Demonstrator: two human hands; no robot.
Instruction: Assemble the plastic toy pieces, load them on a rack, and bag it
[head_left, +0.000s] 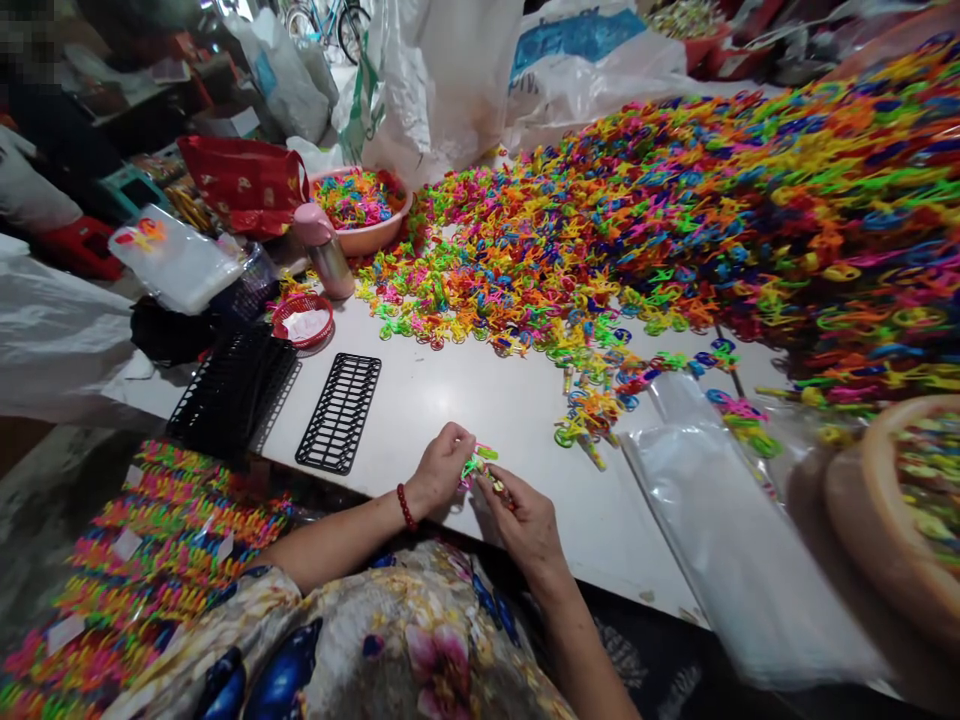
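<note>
Nearest: one floral-print garment (420,640), below the counter edge. Next, one left hand (442,462), red bead bracelet (406,507) at the wrist, fingers pinched narrow on a bright green plastic trinket (470,467), held just above the near edge of the white counter (450,385). One right hand (525,515), close beside it, fingers drawn together on a small yellowish piece (496,485); whether the two items are joined cannot be told. For good handling, presumably: left grip steady and light, right fingertips doing the fine work, both kept over the counter to catch drops. To the left, one black plastic grid rack (339,412), lying flat; beside it, a stack of similar racks (225,390). To the right, clear plastic bags (750,560), flat, overhanging the edge. Beyond: a large heap of multicoloured trinkets (600,230); one red basket (281,332); one pink-lidded flask (330,262); one filled basin (379,238). Farthest, one blue bicycle (330,25).
</note>
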